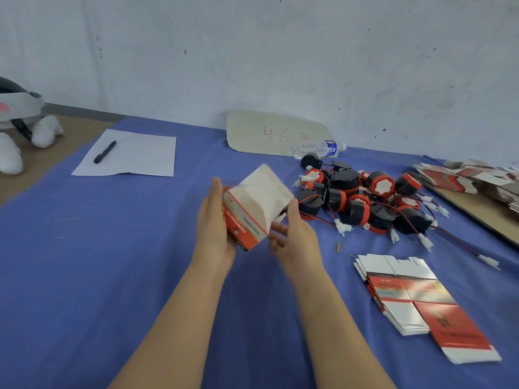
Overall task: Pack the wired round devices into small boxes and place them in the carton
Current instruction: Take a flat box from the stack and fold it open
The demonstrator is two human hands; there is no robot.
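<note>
One white paper (134, 155) with a pen (104, 152) on it lies at the far left of the blue cloth (84, 276), and you do not need it for this job. Toward the middle, your left hand (214, 226) grips the small box (254, 209) from its left side and holds it tilted above the cloth, with the open end turned to the right. Your right hand (295, 237) is at this open end, thumb against the edge of the box and fingers loosely bent under it. It is blurred, so I cannot tell if it pinches something or only touches. A piece of red and black wire (302, 200) shows just at the opening, so I judge one device is already inside and you are at the step of closing this box.

For the next move, push all the wire inside first, then fold the flaps and tuck the end in, so that no wire is caught.

To the right and farther, the pile of wired round devices (365, 203) waits with tangled leads. Near right lies the stack of flat boxes (407, 293), not yet folded. The carton is not in view, so you must look for it before you place the box
</note>
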